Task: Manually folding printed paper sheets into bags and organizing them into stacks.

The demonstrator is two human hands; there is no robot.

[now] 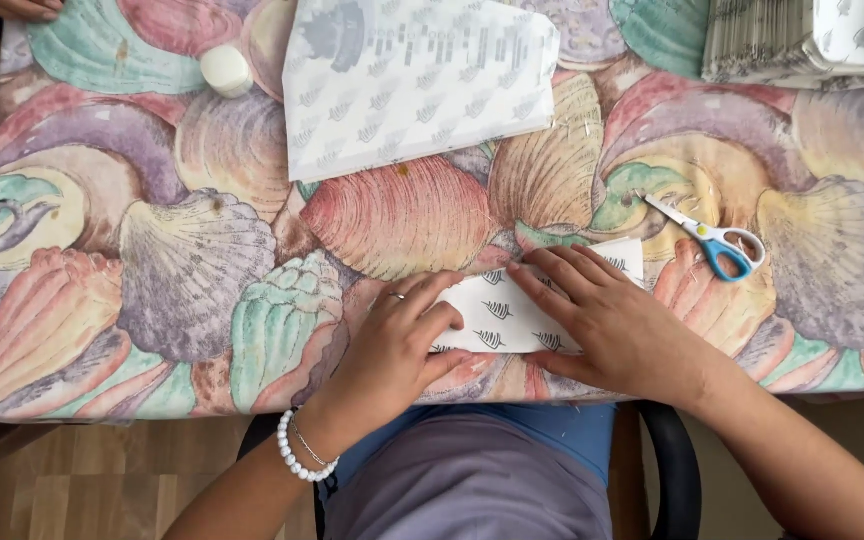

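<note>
A small white paper piece [500,312] with dark leaf marks lies on the table's near edge. My left hand [397,345], with a ring and a pearl bracelet at the wrist, presses its left end with curled fingers. My right hand [607,315] lies flat over its right half, fingers spread and pointing left. Both hands touch the paper and pin it to the shell-patterned tablecloth [182,270].
Blue-handled scissors [712,238] lie to the right of my right hand. A large white printed sheet [412,85] lies at the far middle, a small white round lid [226,70] to its left. A stack of folded papers [802,40] sits at the far right. Another person's hand [20,8] shows top left.
</note>
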